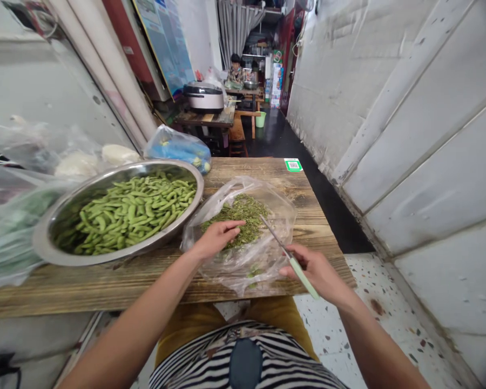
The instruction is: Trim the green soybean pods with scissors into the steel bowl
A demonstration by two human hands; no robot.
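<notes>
Right hand (318,273): curled shut around the pale green handle of a kitchen knife (303,277), with the thumb and fingers pinching it and the blade slanting forward over the bag.
Left hand (217,240): open, palm down, fingers stretched out and loosely together, at the near edge of the chopped greens (237,221); whether it presses on them I cannot tell.
Chopped greens: a loose heap in the middle of a clear plastic bag (277,216), with a few bits lying nearer the right hand.
Knife tip: over the bag, just right of the heap.
Bag: spread open on a rough wooden table (105,289), just beside a steel bowl (105,260).
Bowl: heaped with shelled-looking green edamame pods (129,213).
Left of the bowl: crumpled plastic bags (12,237), with white bundles (117,154) and a blue-filled bag (178,148) behind.
Far table edge: a green QR sticker (293,165).
Down the aisle: a rice cooker (204,96) on a small table, and a seated person (235,70) well away, with a green bucket (260,120) on the dark floor.
Right side: white panelled wall (409,135), above a speckled terrazzo floor (372,292).
</notes>
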